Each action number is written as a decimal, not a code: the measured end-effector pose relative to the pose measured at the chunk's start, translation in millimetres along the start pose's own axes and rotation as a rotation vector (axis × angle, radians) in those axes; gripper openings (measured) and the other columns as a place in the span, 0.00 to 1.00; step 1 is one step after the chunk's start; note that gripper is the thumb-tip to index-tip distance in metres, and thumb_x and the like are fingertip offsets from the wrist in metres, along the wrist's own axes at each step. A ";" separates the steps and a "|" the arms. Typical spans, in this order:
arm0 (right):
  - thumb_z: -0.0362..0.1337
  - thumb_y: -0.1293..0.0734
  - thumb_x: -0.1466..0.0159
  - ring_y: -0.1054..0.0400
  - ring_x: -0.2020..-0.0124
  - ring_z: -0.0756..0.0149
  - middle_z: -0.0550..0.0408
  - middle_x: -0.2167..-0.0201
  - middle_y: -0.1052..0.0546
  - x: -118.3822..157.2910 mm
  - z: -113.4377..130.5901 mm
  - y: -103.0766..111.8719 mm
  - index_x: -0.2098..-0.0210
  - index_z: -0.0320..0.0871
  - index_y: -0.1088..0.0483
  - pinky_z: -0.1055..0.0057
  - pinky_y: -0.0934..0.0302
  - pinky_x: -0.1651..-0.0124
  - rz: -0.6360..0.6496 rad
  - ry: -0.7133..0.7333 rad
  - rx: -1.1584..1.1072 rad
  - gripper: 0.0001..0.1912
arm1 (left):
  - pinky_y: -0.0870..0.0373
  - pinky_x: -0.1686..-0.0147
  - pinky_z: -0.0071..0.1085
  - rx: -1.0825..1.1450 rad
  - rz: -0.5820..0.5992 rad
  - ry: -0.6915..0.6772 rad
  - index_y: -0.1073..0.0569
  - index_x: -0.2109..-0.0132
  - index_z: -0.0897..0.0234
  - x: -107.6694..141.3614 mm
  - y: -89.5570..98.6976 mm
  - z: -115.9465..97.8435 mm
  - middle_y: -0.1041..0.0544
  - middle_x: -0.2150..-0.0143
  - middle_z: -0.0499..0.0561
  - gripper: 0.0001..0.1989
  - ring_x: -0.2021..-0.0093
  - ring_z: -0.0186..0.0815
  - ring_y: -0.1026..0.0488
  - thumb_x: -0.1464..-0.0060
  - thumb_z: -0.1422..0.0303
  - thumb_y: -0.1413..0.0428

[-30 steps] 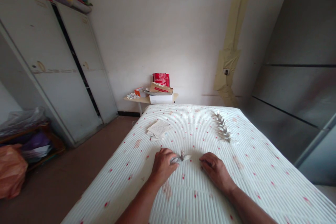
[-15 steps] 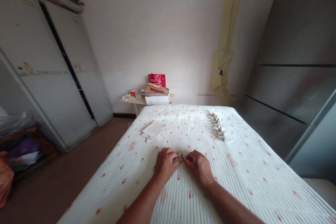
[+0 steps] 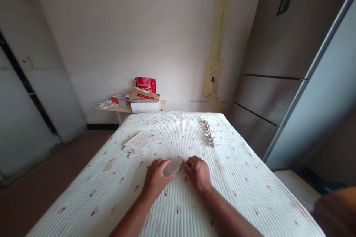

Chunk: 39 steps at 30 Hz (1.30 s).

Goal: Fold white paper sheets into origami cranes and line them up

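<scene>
Between my hands, low over the bed, is a small grey-white folded paper crane (image 3: 172, 167) with a flat wing facing left. My left hand (image 3: 156, 177) grips this wing, its thumb and forefinger spread along the edges. Curled fingers of my right hand (image 3: 198, 172) pinch the crane's narrow right end, which they partly hide. Farther off to the right, several finished-looking paper cranes (image 3: 207, 133) stand in a close row. Loose printed paper sheets (image 3: 139, 142) lie in a small pile beyond my left hand.
The bed (image 3: 178, 207) has a white ribbed cover with red spots. Behind it, a small table (image 3: 122, 108) bears a white box (image 3: 145, 107), a red bag (image 3: 146, 84) and white scraps (image 3: 108, 104). A grey refrigerator (image 3: 267, 52) stands right, a pale cabinet (image 3: 41, 81) left.
My left hand has opened its thumb and forefinger wider and moved slightly away from the right, exposing the crane's flat wing. The view has turned to the right.
</scene>
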State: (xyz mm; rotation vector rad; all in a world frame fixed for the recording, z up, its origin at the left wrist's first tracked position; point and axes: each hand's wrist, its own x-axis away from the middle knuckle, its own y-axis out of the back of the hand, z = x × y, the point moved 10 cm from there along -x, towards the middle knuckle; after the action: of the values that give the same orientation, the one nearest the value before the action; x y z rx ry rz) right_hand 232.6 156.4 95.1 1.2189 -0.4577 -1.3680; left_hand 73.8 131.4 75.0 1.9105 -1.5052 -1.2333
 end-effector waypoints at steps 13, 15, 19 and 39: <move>0.36 0.40 0.43 0.34 0.77 0.69 0.54 0.76 0.24 -4.2 -136.2 62.6 0.77 0.44 0.29 0.75 0.56 0.77 -0.129 -0.419 0.161 0.10 | 0.33 0.56 0.36 0.030 -0.019 -0.041 0.24 0.66 0.60 1.0 1.1 3.2 0.23 0.64 0.50 0.09 0.60 0.40 0.29 0.59 0.65 0.43; 0.36 0.40 0.43 0.34 0.76 0.69 0.54 0.75 0.24 -5.6 -137.1 59.5 0.76 0.44 0.29 0.75 0.56 0.77 -0.120 -0.427 0.173 0.11 | 0.33 0.56 0.36 0.018 -0.020 -0.054 0.24 0.67 0.60 1.4 1.0 3.0 0.23 0.65 0.49 0.09 0.60 0.40 0.29 0.58 0.65 0.44; 0.36 0.41 0.43 0.33 0.75 0.68 0.54 0.76 0.24 -5.6 -141.8 55.1 0.76 0.44 0.29 0.75 0.55 0.76 -0.096 -0.469 0.161 0.11 | 0.34 0.56 0.35 0.002 -0.013 -0.065 0.24 0.66 0.59 2.3 -0.4 3.8 0.23 0.64 0.49 0.09 0.59 0.40 0.29 0.57 0.65 0.44; 0.40 0.43 0.40 0.30 0.69 0.66 0.52 0.70 0.23 -13.8 -152.3 43.4 0.71 0.44 0.28 0.75 0.50 0.72 -0.015 -0.528 0.186 0.13 | 0.35 0.57 0.35 -0.038 0.021 -0.099 0.24 0.66 0.61 3.5 -5.0 -0.2 0.24 0.64 0.50 0.08 0.60 0.39 0.30 0.57 0.67 0.44</move>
State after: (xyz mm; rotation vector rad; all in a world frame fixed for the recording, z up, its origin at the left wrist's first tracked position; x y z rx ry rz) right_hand 378.9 216.8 79.7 0.9965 -0.9632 -1.6891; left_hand 76.9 129.8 69.9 1.8292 -1.5349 -1.3554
